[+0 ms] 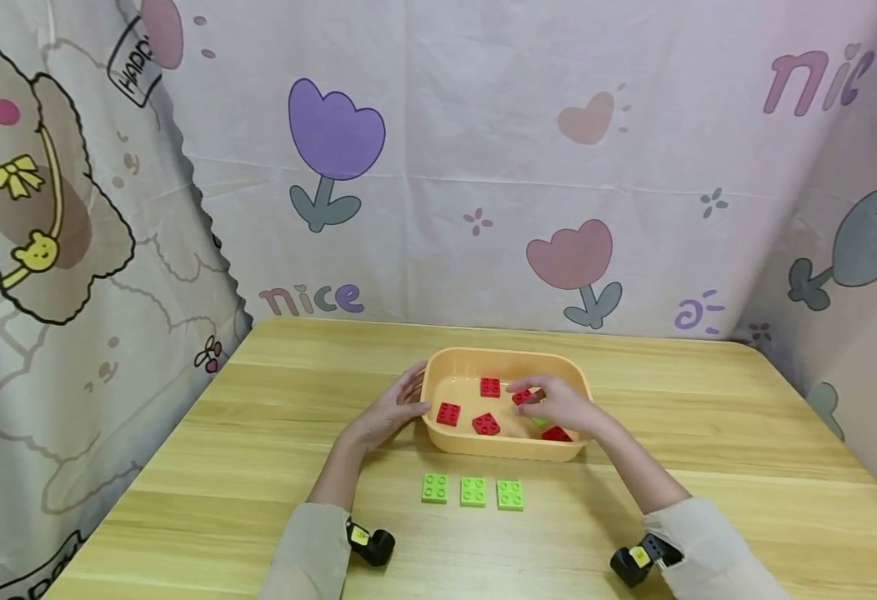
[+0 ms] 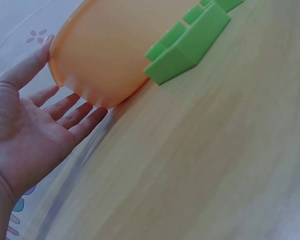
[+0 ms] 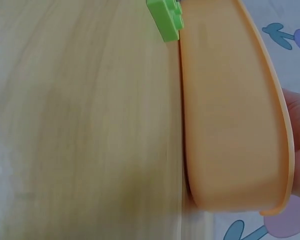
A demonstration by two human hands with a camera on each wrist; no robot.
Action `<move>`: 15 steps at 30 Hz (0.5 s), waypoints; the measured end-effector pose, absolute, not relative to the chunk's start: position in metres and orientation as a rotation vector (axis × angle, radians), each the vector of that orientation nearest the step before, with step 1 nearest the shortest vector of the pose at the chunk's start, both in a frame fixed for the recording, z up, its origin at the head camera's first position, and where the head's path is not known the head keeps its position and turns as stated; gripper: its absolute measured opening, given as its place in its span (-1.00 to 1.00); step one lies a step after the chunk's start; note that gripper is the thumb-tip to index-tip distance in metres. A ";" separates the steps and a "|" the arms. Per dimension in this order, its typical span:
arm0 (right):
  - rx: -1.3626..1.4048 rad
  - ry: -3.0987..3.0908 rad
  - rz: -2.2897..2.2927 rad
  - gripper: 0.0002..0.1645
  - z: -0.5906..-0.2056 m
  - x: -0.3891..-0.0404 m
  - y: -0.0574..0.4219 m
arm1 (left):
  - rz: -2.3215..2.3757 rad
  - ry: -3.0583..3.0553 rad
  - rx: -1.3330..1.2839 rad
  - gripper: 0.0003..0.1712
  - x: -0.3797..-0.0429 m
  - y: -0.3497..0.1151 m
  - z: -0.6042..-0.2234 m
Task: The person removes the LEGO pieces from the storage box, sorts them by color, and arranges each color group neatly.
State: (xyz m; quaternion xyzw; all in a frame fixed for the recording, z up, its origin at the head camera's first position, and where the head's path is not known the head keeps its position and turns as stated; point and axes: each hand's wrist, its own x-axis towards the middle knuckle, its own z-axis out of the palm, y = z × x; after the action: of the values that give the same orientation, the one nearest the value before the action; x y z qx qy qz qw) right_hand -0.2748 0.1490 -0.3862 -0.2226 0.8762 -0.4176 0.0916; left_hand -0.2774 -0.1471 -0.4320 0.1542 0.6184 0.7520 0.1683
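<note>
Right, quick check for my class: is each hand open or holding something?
Left hand: open, fingers touching the orange tray.
Right hand: by a red brick; whether it holds anything cannot be told.

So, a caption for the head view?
Left hand against a tub, right hand over its red bricks, three green in front.
</note>
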 end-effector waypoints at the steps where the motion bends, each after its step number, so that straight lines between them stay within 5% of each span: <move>1: -0.666 2.599 -1.236 -0.62 -0.386 -0.275 0.148 | 2.138 1.759 0.436 -0.14 -0.278 -0.147 -0.432; 15: -0.799 2.433 -1.303 -0.61 -0.387 -0.282 0.127 | 2.122 1.780 0.459 -0.14 -0.276 -0.147 -0.429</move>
State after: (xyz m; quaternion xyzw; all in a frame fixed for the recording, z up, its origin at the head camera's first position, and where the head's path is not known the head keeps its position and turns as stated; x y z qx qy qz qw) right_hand -0.2824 0.1274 -0.3870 -0.2755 0.8391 -0.4495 0.1338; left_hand -0.2758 -0.1468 -0.4294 0.1612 0.6252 0.7454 0.1661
